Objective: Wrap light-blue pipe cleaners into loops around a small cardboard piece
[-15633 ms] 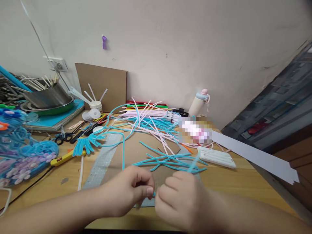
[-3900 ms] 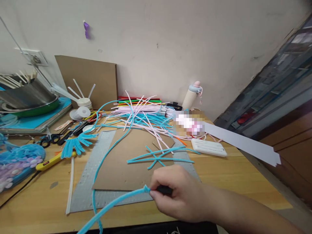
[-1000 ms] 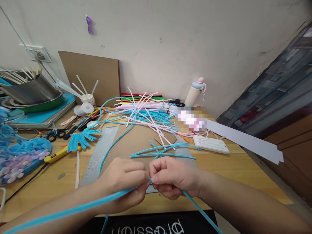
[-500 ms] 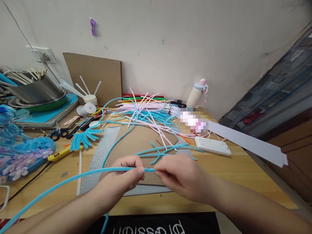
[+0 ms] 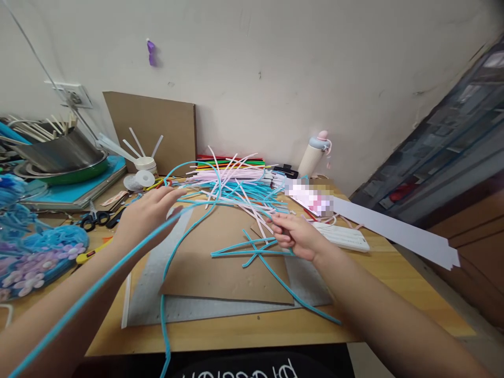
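Observation:
A long blue pipe cleaner (image 5: 103,281) slants up from the lower left across my left forearm to my left hand (image 5: 146,219). That hand is raised over the left part of the board, its fingers stretched out and apart from the thumb, with the strand running along the thumb side. My right hand (image 5: 292,234) is closed, thumb against curled fingers, on a blue pipe cleaner near the board's right side. Whether both hands touch the same strand is hard to make out. Crossed blue pipe cleaners (image 5: 258,251) lie on the cardboard (image 5: 228,281) between them.
Behind lies a heap of pink and blue pipe cleaners (image 5: 252,191). A bottle (image 5: 313,155) and a white device (image 5: 342,237) are at right. Scissors (image 5: 94,216), a yellow glue gun (image 5: 90,254), blue flower work (image 5: 43,257) and a metal pot (image 5: 59,144) fill the left.
My hands have moved apart from the middle, where both pinched the blue strand. The left went up and left, its fingers straightening; the right went up and right.

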`<state>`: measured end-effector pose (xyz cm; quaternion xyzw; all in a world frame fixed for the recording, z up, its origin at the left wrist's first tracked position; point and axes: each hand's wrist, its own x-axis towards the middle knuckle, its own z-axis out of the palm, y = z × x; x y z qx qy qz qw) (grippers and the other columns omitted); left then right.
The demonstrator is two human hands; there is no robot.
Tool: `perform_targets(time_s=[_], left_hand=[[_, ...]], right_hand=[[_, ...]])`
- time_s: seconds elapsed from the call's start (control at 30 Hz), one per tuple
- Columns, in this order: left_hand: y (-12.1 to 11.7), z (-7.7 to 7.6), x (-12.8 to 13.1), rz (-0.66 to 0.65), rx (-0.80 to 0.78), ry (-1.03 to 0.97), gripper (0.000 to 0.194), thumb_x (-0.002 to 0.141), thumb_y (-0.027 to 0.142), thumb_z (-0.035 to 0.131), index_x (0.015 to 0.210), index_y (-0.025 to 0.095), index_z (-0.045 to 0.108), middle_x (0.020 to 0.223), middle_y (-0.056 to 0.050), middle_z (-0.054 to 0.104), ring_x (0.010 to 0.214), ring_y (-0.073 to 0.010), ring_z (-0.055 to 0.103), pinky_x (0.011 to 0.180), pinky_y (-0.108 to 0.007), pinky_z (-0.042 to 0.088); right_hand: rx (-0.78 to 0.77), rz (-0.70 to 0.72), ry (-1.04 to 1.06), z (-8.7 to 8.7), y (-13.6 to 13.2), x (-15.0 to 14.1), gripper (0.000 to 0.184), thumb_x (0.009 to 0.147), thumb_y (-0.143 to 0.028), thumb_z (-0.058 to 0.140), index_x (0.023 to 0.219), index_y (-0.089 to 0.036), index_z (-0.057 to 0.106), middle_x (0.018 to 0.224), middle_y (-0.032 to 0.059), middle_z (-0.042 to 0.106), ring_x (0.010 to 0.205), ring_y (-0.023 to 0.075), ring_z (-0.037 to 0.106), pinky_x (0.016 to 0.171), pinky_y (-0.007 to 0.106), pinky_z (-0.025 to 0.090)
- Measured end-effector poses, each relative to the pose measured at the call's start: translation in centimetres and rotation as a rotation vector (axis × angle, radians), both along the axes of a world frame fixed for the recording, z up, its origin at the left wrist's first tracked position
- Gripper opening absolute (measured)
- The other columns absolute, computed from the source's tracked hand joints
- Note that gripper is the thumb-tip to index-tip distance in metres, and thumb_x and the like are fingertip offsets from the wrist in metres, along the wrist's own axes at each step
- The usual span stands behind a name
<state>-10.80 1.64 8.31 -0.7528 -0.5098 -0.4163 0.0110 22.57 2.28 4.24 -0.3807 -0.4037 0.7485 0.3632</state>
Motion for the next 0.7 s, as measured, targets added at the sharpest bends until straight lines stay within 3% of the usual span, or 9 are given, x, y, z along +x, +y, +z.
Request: perform_targets(time_s=[0.13,0.23,0.3,0.4,0.47,0.53,0.57,0.7], left_hand=[[0.5,1.7,0.0,-0.073,0.067,0.045,0.031,0.073,0.013,0.057,0.102,0.022,0.063,0.103,-0.004,0.059,0.091,-0.0194,0.053,0.076,-0.026,0.041],[-1.8,2.9,3.7,-0.458,-0.127,0.222,0.038,0.081,0.016,0.051,0.119,0.021,0.051,0.116,-0.004,0.055,0.104,-0.0192,0.050,0.080,-0.027,0.043],[-3.5,2.8,6.9,-0.589,-0.133,0.435,0.040,0.080,0.018,0.054,0.120,0.024,0.051,0.120,-0.005,0.053,0.108,-0.0193,0.049,0.090,-0.032,0.039],[-4.8,1.8,10.1,-0.578,-0.011,0.655,0.042,0.081,0.010,0.049,0.120,0.026,0.050,0.115,-0.004,0.058,0.110,-0.0208,0.048,0.093,-0.037,0.035],[-4.7,1.2,10.6,-0.531,0.037,0.661,0.043,0.081,0.008,0.049,0.121,0.025,0.050,0.117,-0.005,0.058,0.108,-0.0217,0.049,0.091,-0.037,0.035],[-4.2,0.8,10.4,-0.500,0.062,0.490,0.040,0.081,0.012,0.051,0.118,0.027,0.052,0.118,-0.004,0.057,0.107,-0.0226,0.049,0.090,-0.037,0.036],[-3.8,0.7,10.1,-0.489,0.063,0.311,0.038,0.082,0.015,0.052,0.117,0.027,0.052,0.118,-0.005,0.056,0.105,-0.0223,0.051,0.087,-0.037,0.038],[-1.9,0.1,9.0,-0.352,-0.035,-0.839,0.025,0.086,0.024,0.043,0.111,0.026,0.049,0.114,-0.007,0.053,0.073,-0.0134,0.059,0.057,-0.026,0.045]], right_hand=[[-0.287,-0.012,0.274,0.6,0.6,-1.4,0.003,0.085,-0.014,0.047,0.083,-0.014,0.048,0.060,-0.0034,0.045,0.046,0.0024,0.042,0.039,0.009,0.031],[-0.370,0.018,0.296,1.3,0.8,-3.2,0.006,0.085,-0.012,0.044,0.082,-0.013,0.049,0.064,0.0002,0.053,0.056,0.0058,0.053,0.049,0.013,0.043],[-0.343,0.033,0.265,1.6,0.8,-4.6,0.006,0.084,-0.011,0.045,0.082,-0.014,0.049,0.066,0.0010,0.057,0.059,0.0089,0.057,0.054,0.019,0.046],[-0.271,0.104,0.232,1.8,1.0,-6.4,0.005,0.080,-0.012,0.048,0.083,-0.015,0.050,0.068,0.0004,0.060,0.055,0.0105,0.056,0.048,0.021,0.043],[-0.236,0.126,0.230,1.9,1.0,-6.9,0.009,0.076,-0.010,0.052,0.083,-0.016,0.050,0.066,-0.0018,0.059,0.051,0.0091,0.055,0.044,0.018,0.039],[-0.170,0.101,0.240,2.0,1.1,-6.9,0.017,0.072,-0.008,0.057,0.084,-0.017,0.050,0.065,-0.0039,0.058,0.052,0.0073,0.055,0.048,0.018,0.041],[-0.117,0.074,0.245,2.0,1.1,-6.8,0.021,0.070,-0.007,0.059,0.087,-0.017,0.050,0.067,-0.0041,0.059,0.055,0.0070,0.057,0.055,0.019,0.044],[0.189,-0.058,0.179,1.8,1.5,-6.2,0.021,0.069,-0.014,0.064,0.088,-0.017,0.055,0.079,0.0001,0.065,0.080,0.0109,0.062,0.085,0.028,0.044]])
